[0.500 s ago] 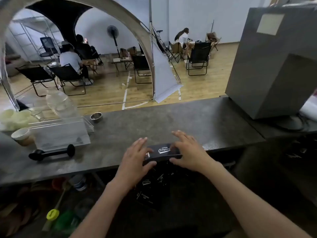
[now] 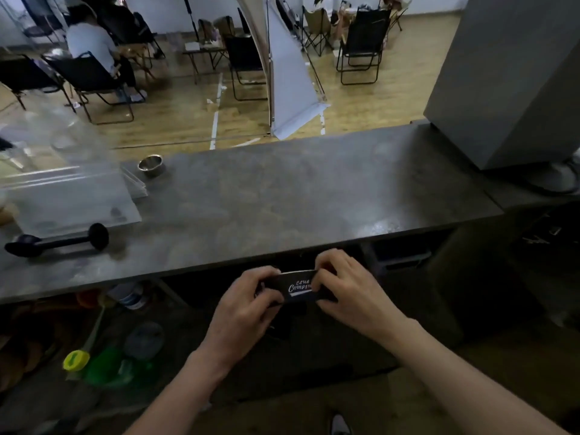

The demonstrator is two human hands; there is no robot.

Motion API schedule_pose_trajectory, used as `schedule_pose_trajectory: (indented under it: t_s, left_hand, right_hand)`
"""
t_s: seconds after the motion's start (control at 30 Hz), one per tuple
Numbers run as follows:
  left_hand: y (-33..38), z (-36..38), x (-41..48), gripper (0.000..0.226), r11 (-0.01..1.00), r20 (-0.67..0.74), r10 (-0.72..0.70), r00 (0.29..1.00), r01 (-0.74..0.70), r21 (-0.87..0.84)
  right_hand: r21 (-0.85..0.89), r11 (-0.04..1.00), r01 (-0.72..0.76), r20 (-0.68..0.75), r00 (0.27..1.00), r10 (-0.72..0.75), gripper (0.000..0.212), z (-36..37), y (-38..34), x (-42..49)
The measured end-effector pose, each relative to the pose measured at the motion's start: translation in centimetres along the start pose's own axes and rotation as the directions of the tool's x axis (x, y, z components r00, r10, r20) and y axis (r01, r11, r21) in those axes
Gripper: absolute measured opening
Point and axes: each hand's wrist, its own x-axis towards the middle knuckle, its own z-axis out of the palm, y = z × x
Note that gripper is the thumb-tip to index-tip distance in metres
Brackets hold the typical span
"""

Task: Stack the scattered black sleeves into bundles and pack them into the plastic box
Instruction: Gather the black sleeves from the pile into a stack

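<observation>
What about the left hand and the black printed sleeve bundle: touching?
Touching. Head view: left hand grips one end of the black printed sleeve bundle.

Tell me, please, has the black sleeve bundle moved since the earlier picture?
Yes: the sleeve bundle came nearer the camera, off the counter, past its near edge.

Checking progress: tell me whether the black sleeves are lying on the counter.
No, the left hand and right hand hold the sleeves off the counter.

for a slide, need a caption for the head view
Left hand and right hand grip black sleeves just in front of the counter.
</observation>
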Motion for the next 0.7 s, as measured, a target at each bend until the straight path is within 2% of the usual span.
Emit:
schedule_pose_trajectory:
  t_s: [0.1, 0.17, 0.23, 0.3, 0.43, 0.53, 0.63, 0.7]
  left_hand:
    - [-2.2, 4.3, -3.4, 0.022, 0.999, 0.064, -0.025, 0.998, 0.028, -0.043]
    - [-4.4, 7.7, -4.7, 0.029, 0.987, 0.089, -0.074, 0.993, 0.086, -0.139]
    - [-6.8, 11.1, -5.5, 0.023, 0.956, 0.071, -0.134, 0.988, 0.148, -0.254]
    - [-9.0, 13.8, -6.0, 0.016, 0.936, 0.04, -0.19, 0.981, 0.194, -0.295]
    - [-12.2, 16.9, -6.6, 0.038, 0.893, 0.025, -0.292, 0.956, 0.282, -0.352]
    - [-14.1, 19.1, -6.4, 0.036, 0.932, 0.001, -0.209, 0.978, 0.2, -0.303]
    - [-15.5, 21.0, -6.1, 0.026, 0.974, 0.024, -0.086, 0.996, 0.089, -0.206]
    - [-16.0, 21.7, -6.0, 0.02, 0.992, 0.059, -0.004, 0.998, 0.012, -0.129]
  right_hand:
    - [0.074, 0.997, 0.026, 0.016, 1.0, -0.027, 0.03, 5.8, 1.4, -2.4]
    - [0.127, 0.992, 0.027, 0.031, 0.999, -0.031, 0.031, 10.3, 3.1, -2.4]
    - [0.21, 0.977, 0.034, 0.031, 0.999, -0.042, 0.02, 14.4, 5.0, -1.9]
    - [0.28, 0.959, 0.044, 0.011, 0.999, -0.049, 0.013, 17.4, 6.5, -1.2]
    - [0.406, 0.913, 0.036, -0.018, 0.999, -0.032, 0.024, 21.3, 9.1, 0.1]
    - [0.416, 0.907, 0.065, -0.052, 0.998, -0.048, 0.039, 23.7, 11.1, 1.3]
    - [0.347, 0.92, 0.185, -0.095, 0.982, -0.162, 0.032, 26.1, 12.2, 1.9]
    - [0.335, 0.917, 0.217, -0.119, 0.975, -0.187, 0.032, 27.5, 12.8, 1.7]
